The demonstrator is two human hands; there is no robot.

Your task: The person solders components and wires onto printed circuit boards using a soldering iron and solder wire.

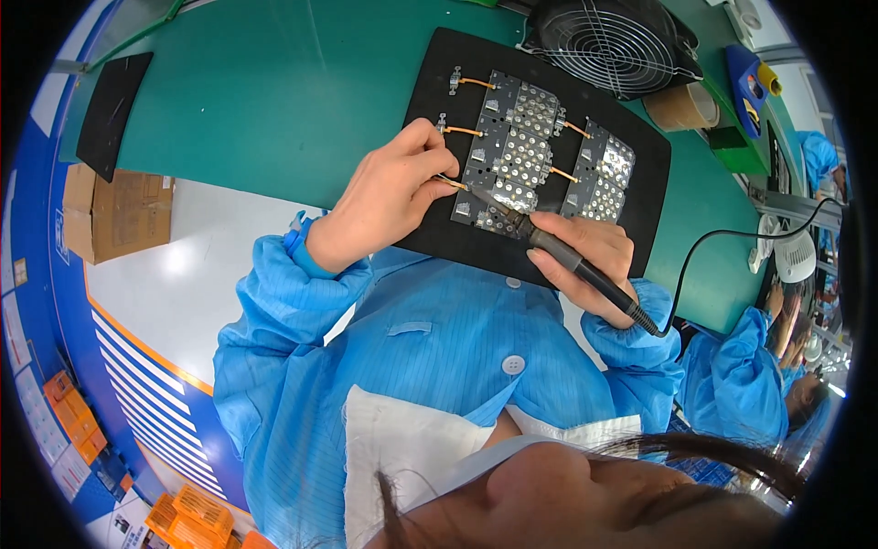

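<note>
My left hand [384, 194] pinches a short orange cable [450, 182] between thumb and fingers, at the left edge of a circuit board [494, 197]. What sits at the cable's outer end is hidden by the fingers. My right hand [594, 258] is closed around the black handle of a soldering iron [578, 263]. Its tip points up and left, reaching the board close to the cable's end. More boards with rows of shiny round spots lie on a black mat [439, 69]. Other short orange cables [474, 82] stick out from them, some ending in small metal connectors [455, 80].
A black fan [608, 46] with a round wire grille stands behind the mat, beside a brown roll [684, 108]. The iron's black cord [704, 240] loops away right. A cardboard box [133, 215] is beyond the green table [265, 91] at left. A co-worker's blue sleeve [732, 380] shows at right.
</note>
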